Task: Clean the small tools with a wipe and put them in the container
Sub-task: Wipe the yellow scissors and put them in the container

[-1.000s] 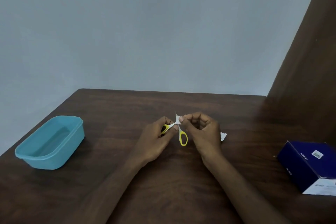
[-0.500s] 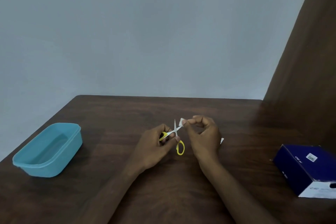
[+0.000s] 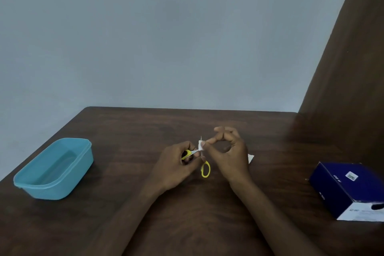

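Note:
Small scissors with yellow handles [image 3: 205, 169] stand spread open above the middle of the table. My left hand [image 3: 176, 164] grips one yellow handle, and the other loop hangs free below. My right hand [image 3: 228, 151] pinches a small white wipe [image 3: 201, 145] between thumb and forefinger, against the upright blade. Its other fingers are raised and spread. The teal plastic container [image 3: 68, 183] sits on the table's left side with nothing in it, well apart from both hands.
A dark blue and white box [image 3: 351, 189] lies at the table's right edge. A white scrap [image 3: 250, 158] peeks out behind my right hand. The brown table [image 3: 145, 127] meets a grey wall at the back and a brown panel [image 3: 342, 89] on the right.
My right hand has shifted the wipe along the blade and lifted its other fingers. The camera tipped upward, so everything sits lower in view.

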Motion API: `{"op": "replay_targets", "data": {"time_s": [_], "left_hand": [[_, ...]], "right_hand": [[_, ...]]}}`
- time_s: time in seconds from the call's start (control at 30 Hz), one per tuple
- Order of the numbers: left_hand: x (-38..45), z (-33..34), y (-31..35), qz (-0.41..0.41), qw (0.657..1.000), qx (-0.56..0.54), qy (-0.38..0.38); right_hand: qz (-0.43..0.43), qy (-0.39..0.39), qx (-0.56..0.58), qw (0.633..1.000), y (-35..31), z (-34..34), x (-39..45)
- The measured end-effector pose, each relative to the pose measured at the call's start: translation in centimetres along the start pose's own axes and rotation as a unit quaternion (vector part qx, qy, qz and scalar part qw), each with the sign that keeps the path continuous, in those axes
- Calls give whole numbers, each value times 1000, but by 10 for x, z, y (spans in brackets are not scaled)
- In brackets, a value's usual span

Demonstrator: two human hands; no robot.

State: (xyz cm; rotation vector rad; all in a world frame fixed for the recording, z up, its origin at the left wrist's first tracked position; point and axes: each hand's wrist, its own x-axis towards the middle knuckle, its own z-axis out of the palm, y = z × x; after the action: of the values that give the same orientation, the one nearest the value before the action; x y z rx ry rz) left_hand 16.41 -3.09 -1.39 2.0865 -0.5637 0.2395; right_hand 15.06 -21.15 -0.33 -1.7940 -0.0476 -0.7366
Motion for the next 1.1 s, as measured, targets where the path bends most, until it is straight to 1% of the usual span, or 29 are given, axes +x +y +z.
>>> {"op": "replay_targets", "data": {"time_s": [0.03, 0.1, 0.17, 0.2, 0.23, 0.33, 0.37, 0.43, 0.5, 0.53, 0.6, 0.67, 0.7, 0.83, 0.9, 1.0, 1.03, 1.1], "left_hand": [[0, -1, 0, 8, 1000, -3, -8], [-2, -2, 2, 17, 1000, -6, -24], [-3, -2, 4, 16, 999, 5, -33], [-2, -2, 4, 12, 999, 9, -33], [-2, -2, 3, 9, 999, 10, -34], [-2, -3, 1, 14, 999, -5, -45], [-3, -3, 2, 17, 999, -9, -49], [-4, -4, 5, 18, 998, -7, -51], [-4, -5, 6, 12, 999, 0, -51], [-4, -5, 6, 10, 999, 0, -51], [-4, -6, 6, 12, 999, -8, -52], [-4, -6, 6, 19, 998, -12, -51], [-5, -7, 7, 20, 998, -14, -53], [-4, -6, 7, 21, 998, -8, -53], [-3, -6, 5, 19, 998, -12, -51], [-3, -6, 6, 28, 998, -31, -55], [-4, -7, 7, 28, 997, -34, -57], [-4, -7, 9, 27, 997, -35, -56]], "right_hand": [[-1, -2, -10, 1000, 0, 3, -1], [9, 38, -4, 999, 1, 5, 1], [15, 71, 28, 997, 0, 3, 4], [12, 71, 44, 996, 0, 0, 4], [4, 54, 49, 997, 0, -2, 3], [-2, -29, 5, 1000, 0, 1, -3], [8, -27, -11, 1000, 0, 4, -4], [9, 26, -5, 1000, -1, 6, -1], [-12, 70, 23, 997, -4, 4, 1], [-24, 66, 25, 997, -5, 1, 1], [-32, 14, 2, 999, -4, -1, -4], [-8, -37, -27, 999, -4, 0, -8], [2, -36, -34, 999, -4, 1, -8], [-16, 47, -6, 999, -7, 1, 0], [-33, 33, 12, 999, -7, -2, 0], [-28, -33, -34, 998, -6, 0, -7], [-17, -34, -44, 998, -6, 0, -8], [-3, 16, -18, 1000, -5, 0, -3]]}}
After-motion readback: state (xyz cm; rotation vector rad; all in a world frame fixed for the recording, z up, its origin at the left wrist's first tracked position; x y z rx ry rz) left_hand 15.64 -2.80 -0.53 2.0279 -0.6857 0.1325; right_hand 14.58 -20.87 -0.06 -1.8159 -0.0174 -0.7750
